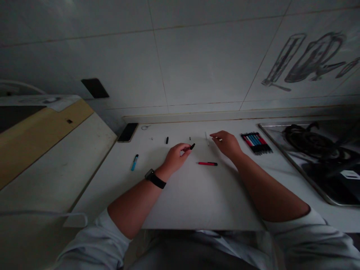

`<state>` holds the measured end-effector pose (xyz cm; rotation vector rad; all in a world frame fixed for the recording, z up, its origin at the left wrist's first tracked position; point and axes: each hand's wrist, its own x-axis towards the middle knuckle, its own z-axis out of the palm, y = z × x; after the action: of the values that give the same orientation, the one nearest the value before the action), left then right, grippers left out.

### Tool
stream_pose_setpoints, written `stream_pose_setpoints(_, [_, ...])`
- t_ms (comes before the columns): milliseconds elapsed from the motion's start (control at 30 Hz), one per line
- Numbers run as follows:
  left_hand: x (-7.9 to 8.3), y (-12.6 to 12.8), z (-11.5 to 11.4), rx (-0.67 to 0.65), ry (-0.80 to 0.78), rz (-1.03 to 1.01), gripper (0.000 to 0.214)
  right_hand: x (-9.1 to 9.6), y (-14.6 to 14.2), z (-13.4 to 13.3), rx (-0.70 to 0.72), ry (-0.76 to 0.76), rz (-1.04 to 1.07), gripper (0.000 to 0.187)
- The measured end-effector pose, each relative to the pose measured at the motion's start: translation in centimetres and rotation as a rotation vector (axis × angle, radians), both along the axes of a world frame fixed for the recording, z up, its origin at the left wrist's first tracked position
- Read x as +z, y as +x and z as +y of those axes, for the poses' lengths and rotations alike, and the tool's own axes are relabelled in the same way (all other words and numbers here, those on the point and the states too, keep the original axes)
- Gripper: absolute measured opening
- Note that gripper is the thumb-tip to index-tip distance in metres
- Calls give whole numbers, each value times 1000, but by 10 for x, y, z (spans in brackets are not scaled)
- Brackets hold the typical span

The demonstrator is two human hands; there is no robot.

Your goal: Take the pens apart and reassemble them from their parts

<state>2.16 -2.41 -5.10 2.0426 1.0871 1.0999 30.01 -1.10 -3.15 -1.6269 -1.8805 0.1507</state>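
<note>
My left hand (176, 157), with a black watch on the wrist, rests on the white counter (185, 191) with its fingers closed around a short red and black pen part (190, 147). My right hand (226, 143) lies a little to the right, its fingertips pinched on a small thin white piece (218, 139). A thin white refill (207, 138) lies just left of that hand. A red pen with a black end (207, 163) lies on the counter between the two hands.
A row of several red, blue and black pens (256, 142) lies right of my right hand. A blue pen part (134, 162), a black cap (167, 140), tiny parts and a phone (128, 132) lie to the left. A gas stove (320, 157) fills the right side.
</note>
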Motion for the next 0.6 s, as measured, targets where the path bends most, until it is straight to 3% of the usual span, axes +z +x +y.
stream_pose_setpoints(233, [3, 0, -2, -6, -4, 14, 15, -12, 5, 2, 144, -114, -311, 28])
stream_pose_setpoints(367, [2, 0, -1, -12, 1, 28, 15, -3, 5, -2, 141, -114, -404, 20])
stream_pose_setpoints(600, [-1, 0, 0, -20, -1, 33, 17, 13, -11, -15, 306, -160, -542, 12])
